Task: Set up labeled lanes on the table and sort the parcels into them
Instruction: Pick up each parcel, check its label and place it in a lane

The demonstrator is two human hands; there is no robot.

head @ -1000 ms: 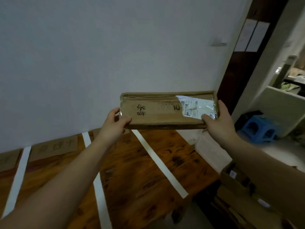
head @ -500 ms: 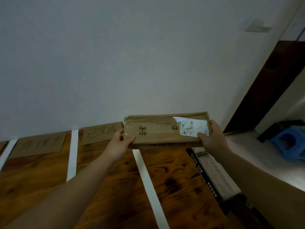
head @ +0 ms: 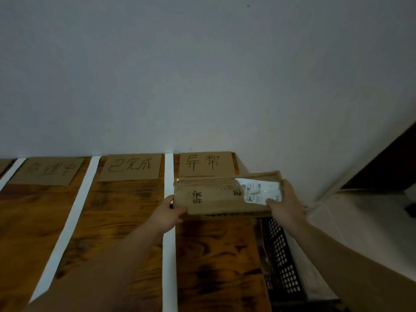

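I hold a flat brown cardboard parcel [head: 218, 197] with black handwriting and a white shipping label, low over the rightmost lane of the wooden table [head: 216, 255]. My left hand [head: 167, 212] grips its left end, thumb on top. My right hand [head: 284, 202] grips its right end over the label. Just behind the parcel lies a cardboard lane sign [head: 206, 163] with handwritten characters. Two more cardboard signs, the middle sign [head: 131, 167] and the left sign [head: 48, 171], lie against the wall. White tape strips, the right strip [head: 169, 221] and another strip [head: 69, 221], divide the lanes.
A black perforated crate [head: 281, 262] stands off the table's right edge. The white wall [head: 202, 75] rises right behind the signs. A dark door frame [head: 387, 163] is at the far right, above the pale floor.
The parcel has come down and forward from chest height toward the rightmost lane, both hands still on its ends. My view has turned left and down, showing all three signs.
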